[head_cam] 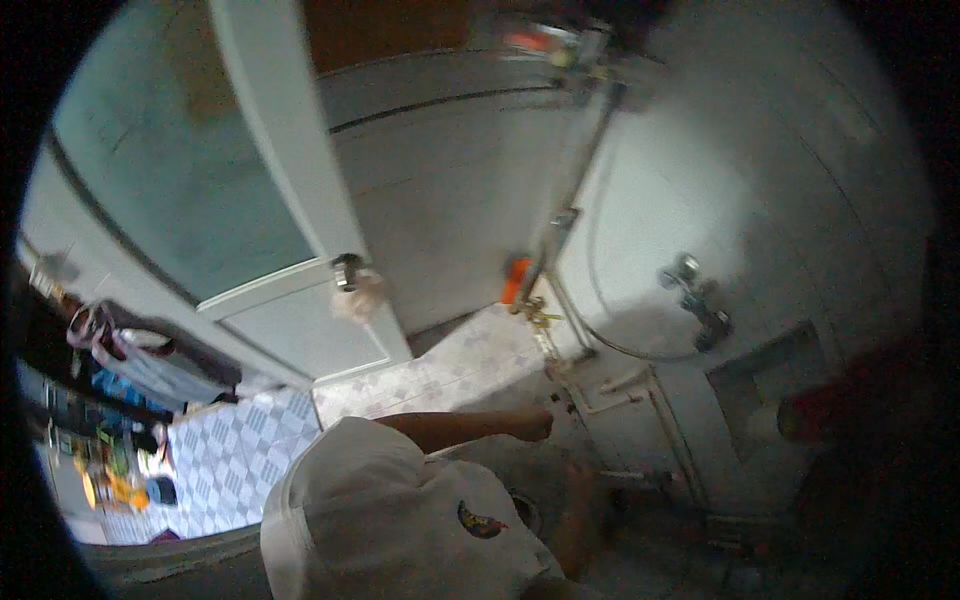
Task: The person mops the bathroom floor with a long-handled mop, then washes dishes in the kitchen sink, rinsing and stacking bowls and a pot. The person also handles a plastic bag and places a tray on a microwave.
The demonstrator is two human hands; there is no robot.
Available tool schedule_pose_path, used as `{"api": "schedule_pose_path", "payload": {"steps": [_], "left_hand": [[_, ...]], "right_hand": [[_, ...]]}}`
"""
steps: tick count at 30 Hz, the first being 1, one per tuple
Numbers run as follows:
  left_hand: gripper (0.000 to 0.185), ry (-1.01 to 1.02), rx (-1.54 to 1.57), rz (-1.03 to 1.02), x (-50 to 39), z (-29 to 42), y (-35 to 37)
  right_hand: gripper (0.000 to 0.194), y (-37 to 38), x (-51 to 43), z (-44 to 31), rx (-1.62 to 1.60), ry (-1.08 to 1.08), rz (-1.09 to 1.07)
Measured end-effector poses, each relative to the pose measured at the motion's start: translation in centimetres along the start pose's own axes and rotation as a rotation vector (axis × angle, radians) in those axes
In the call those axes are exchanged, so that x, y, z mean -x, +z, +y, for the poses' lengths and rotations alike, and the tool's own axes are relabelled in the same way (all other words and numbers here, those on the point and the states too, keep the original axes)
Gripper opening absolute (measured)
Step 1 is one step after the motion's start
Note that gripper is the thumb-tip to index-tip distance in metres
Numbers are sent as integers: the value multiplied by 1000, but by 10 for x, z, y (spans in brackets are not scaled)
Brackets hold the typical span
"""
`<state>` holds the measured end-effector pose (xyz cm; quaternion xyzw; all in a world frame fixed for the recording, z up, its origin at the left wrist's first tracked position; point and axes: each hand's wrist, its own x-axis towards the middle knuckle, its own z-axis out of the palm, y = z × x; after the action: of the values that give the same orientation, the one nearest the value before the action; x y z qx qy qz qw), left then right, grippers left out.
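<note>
My left hand (536, 425) is held out in front of my white shirt (405, 517), its fingers curled; whether anything is inside them does not show. Lower and to the right, my right hand (580, 480) is dim and blurred, near a dark, unclear object (637, 487). Pale pipes (671, 427) run along the lower wall to the right of both hands. Above them a metal shower mixer tap (697, 300) is fixed to the wall, with a hose (637, 349) curving below it.
A white door with a frosted pane (202, 172) and a metal knob (347, 271) stands open at the left. Beyond it lies a blue patterned floor (232, 457) beside hanging clothes (157, 360). An orange object (515, 280) stands in the corner near a brass valve (541, 315).
</note>
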<state>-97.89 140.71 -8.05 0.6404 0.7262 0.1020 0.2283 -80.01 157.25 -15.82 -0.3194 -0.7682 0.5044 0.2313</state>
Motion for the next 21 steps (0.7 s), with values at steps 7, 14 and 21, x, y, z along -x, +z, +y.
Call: {"api": "schedule_pose_path", "payload": {"steps": [7,14,21], "left_hand": [[18,-986,433,235,289,-100,-5],[21,-1617,701,799,554,-124,71],[17,-2111,877,1318,690,-59,163]], "right_hand": [[19,301,36,-89,119,234,-985],[20,522,156,-218,375,-106,-1603],[20,652,356,-290,480,-427,-2168]]}}
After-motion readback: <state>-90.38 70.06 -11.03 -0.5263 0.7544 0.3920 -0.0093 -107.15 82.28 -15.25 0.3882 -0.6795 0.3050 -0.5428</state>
